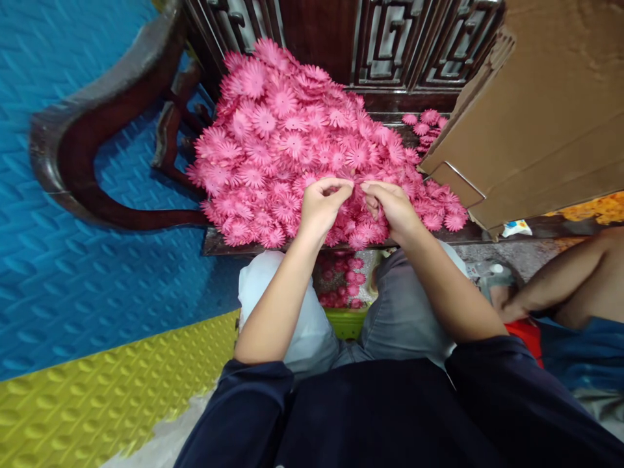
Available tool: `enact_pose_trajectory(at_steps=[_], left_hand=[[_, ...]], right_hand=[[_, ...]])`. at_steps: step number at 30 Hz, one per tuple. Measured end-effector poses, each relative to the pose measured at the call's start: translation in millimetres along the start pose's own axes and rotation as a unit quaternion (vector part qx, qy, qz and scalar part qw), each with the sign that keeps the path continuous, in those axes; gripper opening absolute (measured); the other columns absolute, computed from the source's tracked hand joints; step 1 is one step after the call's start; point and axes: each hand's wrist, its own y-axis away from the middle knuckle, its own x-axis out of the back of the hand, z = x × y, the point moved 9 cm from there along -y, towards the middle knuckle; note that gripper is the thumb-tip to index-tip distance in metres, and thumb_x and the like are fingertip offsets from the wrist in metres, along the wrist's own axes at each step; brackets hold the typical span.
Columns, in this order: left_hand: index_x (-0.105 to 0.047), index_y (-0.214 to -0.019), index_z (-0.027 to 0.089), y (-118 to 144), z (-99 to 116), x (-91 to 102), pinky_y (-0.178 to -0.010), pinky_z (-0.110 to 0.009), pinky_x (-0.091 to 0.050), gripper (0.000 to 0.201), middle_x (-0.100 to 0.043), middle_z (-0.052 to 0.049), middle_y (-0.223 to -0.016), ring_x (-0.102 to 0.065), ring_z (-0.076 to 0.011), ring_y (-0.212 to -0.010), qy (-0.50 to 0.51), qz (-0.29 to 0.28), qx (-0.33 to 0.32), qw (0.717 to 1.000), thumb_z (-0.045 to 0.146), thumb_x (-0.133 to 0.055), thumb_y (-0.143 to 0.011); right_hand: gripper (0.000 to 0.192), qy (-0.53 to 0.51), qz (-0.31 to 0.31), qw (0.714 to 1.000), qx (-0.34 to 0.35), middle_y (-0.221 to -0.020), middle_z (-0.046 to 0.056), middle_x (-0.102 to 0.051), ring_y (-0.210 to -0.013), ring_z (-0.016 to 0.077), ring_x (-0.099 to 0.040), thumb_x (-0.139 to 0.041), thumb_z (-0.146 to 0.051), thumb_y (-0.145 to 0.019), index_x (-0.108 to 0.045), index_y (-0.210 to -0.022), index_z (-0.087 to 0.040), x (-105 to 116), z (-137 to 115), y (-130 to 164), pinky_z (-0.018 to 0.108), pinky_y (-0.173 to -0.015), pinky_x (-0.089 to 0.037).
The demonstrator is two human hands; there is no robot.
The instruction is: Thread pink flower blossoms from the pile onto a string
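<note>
shirt (365, 416); left hand (322, 200), right hand (391, 205) pinched over pink flowers (292, 144)

One head view, facing forward and steeply down over lap (407, 305); left hand (323, 200), right hand (391, 207) close, mid-frame.

Flowers (292, 143) on bench (319, 39) (cardboard (536, 117) at right)

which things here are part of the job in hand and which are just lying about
Part of the job:
- pink flowers, heaped in front of the person
- left hand and right hand, fingertips close together at the heap; anything pinched is too small to tell

Just lying about:
- cardboard, on the right
- small white packet, by its lower edge
</note>
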Motion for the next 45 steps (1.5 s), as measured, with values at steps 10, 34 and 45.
enact_pose_trajectory(at_steps=[10,34,45], left_hand=[[-0.07,-0.068,0.018,2,9,-0.2,-0.07,-0.023,-0.043,0.009,-0.068,0.001,-0.071,-0.055,-0.009,-0.065,-0.078,-0.002,-0.05,0.996,0.024,-0.066,-0.073],[-0.068,-0.075,0.017,2,13,-5.8,-0.07,-0.025,-0.042,0.011,-0.067,-0.003,-0.082,-0.057,-0.012,-0.073,-0.165,-0.065,-0.089,0.98,0.023,-0.06,-0.079],[-0.066,-0.069,0.017,4,15,-4.2,-0.065,-0.025,-0.041,0.007,-0.06,-0.001,-0.075,-0.05,-0.0102,-0.064,-0.213,-0.026,-0.099,0.972,0.018,-0.061,-0.074]], right_hand=[[0.034,-0.001,-0.016,1.0,0.025,-0.047,-0.007,-0.038,-0.044,0.0041,-0.029,-0.071,-0.044,-0.066,-0.053,-0.053,-0.018,-3,-6,3,0.021,-0.041,-0.022],[0.048,0.009,0.03,0.999,0.037,-0.045,-0.007,-0.031,-0.042,0.0047,-0.025,-0.066,-0.057,-0.068,-0.042,-0.049,-0.02,7,-4,0,0.023,-0.043,-0.018],[0.017,0.065,0.071,0.99,0.103,-0.062,-0.002,-0.062,-0.061,0.0085,-0.051,-0.07,-0.032,-0.069,-0.067,-0.063,-0.017,17,-5,-4,0.024,-0.065,-0.041]])
